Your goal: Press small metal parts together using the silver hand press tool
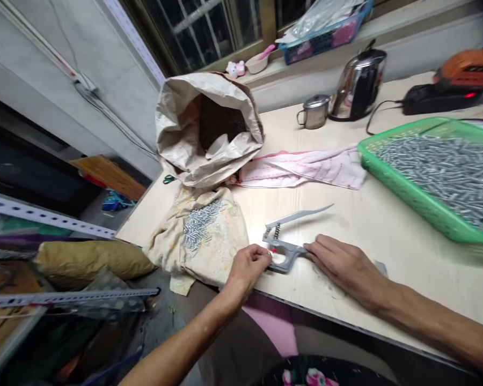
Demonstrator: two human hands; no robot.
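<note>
On the table lies a grey hand press like spring pliers (292, 257), its upper handle raised and a coil spring between its arms. A small red spot shows near its jaw. My left hand (249, 265) is closed in a pinch at the jaw's frame; whatever its fingertips hold is too small to make out. My right hand (342, 262) is closed around the end of the lower handle, its fingers partly hidden. To the left, a pile of small silver metal pins (203, 225) rests on a crumpled patterned cloth (225, 262).
A green basket (410, 195) full of similar metal pieces stands at the right. Behind are an open sack (177, 128), a pink-white towel (301, 167), a lidded metal cup (316, 112), a kettle (358, 80) and a charger with a red light (430, 101).
</note>
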